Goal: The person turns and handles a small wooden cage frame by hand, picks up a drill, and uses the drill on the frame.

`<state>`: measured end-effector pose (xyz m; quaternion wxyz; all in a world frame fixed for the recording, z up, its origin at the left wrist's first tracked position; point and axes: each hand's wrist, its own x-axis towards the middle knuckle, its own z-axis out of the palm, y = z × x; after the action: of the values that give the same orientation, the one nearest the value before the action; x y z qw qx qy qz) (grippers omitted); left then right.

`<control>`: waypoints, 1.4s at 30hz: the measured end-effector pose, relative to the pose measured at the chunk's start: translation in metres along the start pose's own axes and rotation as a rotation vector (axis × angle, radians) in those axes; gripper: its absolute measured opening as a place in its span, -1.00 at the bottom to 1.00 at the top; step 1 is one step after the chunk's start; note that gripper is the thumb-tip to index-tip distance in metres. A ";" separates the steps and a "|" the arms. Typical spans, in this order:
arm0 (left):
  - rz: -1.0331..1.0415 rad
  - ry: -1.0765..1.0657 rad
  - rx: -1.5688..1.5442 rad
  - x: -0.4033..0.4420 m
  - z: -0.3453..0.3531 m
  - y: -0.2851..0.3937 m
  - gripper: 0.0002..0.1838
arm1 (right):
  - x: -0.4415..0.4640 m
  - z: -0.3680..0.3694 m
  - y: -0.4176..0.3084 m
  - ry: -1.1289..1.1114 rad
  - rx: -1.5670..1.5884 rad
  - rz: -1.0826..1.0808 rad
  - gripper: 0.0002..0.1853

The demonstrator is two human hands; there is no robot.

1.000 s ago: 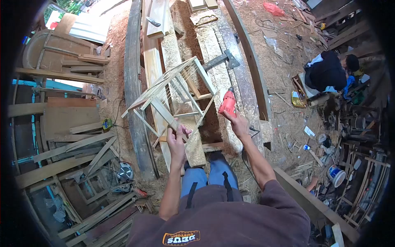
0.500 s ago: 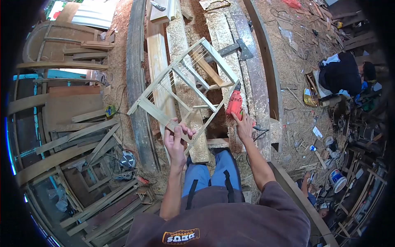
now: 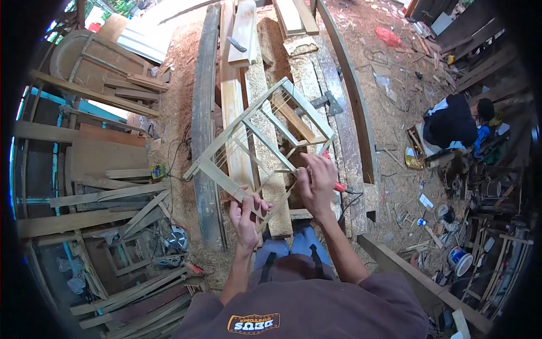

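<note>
Frame joined up, work on it looks unfinished

The wooden frame [image 3: 223, 179] sits aslant in the middle of the scene, above the planks [image 3: 305, 73], one corner towards the far side and one towards the near. Its side rails and crosspieces already meet as one piece, and thin strips run along its far left side. That much appears done. The spaces between the bars are uncovered, with the planks showing through. How firmly each joint is fixed cannot be told, and the near corner is hard to read around the fingers.

The left hand [image 3: 246, 213] has its thumb and fingers clamped on the frame's near left rail. The right hand [image 3: 319, 182] is at the near right side, fingers curled and drawn close to the thumb; whether they grip the rail or some small piece cannot be told.

The red drill [image 3: 340, 187] is partly hidden behind the right hand, its cord [image 3: 355, 195] trailing right. With both hands at the frame and the drill so close, the work seems partway through; the pictures do not show how much is left. The axe [image 3: 334, 105] lies beyond, to the right, and the knife [image 3: 237, 44] farther off, to the left.
</note>
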<state>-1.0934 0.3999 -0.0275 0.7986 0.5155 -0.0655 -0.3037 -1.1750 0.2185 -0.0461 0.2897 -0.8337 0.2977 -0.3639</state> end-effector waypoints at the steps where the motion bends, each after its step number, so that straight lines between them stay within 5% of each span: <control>1: 0.002 0.001 -0.020 -0.007 -0.003 0.008 -0.61 | 0.009 -0.001 -0.022 -0.066 0.018 -0.019 -0.64; 4: 0.002 0.009 -0.049 -0.028 -0.012 0.033 -0.63 | 0.017 0.006 -0.069 -0.239 -0.009 -0.002 -0.69; 13: 0.049 -0.071 -0.085 -0.059 -0.057 0.056 -0.52 | 0.007 -0.001 -0.158 -0.005 -0.072 -0.164 -0.82; 17: -0.153 -0.217 0.395 -0.065 -0.088 0.084 -0.50 | 0.007 -0.013 -0.176 0.098 -0.260 -0.370 -0.84; 20: -0.258 -0.337 0.762 -0.075 -0.112 0.133 -0.63 | 0.000 -0.025 -0.186 -0.041 -0.358 -0.354 -0.82; 23: -0.092 -0.219 0.630 -0.091 -0.125 0.196 -0.64 | -0.019 -0.023 -0.185 -0.075 -0.430 -0.374 -0.80; 25: 0.491 0.063 0.507 -0.072 -0.116 0.191 -0.66 | -0.034 -0.016 -0.182 -0.091 -0.460 -0.385 -0.81; 27: 0.712 0.089 0.894 -0.036 -0.115 0.194 -0.66 | -0.048 -0.008 -0.183 -0.071 -0.475 -0.435 -0.83; 33: 0.189 0.048 0.502 -0.013 -0.120 0.183 -0.66 | -0.091 0.006 -0.208 -0.040 -0.547 -0.523 -0.85; 34: 0.378 0.033 0.409 -0.010 -0.125 0.172 -0.67 | -0.094 0.006 -0.214 -0.016 -0.576 -0.572 -0.86; 42: 0.640 0.000 0.281 -0.023 -0.146 0.177 -0.74 | -0.092 0.002 -0.242 -0.011 -0.541 -0.515 -0.80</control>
<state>-0.9772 0.5772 0.0626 0.7745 0.5739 -0.2647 -0.0260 -1.1559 0.4428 0.0825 -0.0406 -0.9297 0.1619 -0.3284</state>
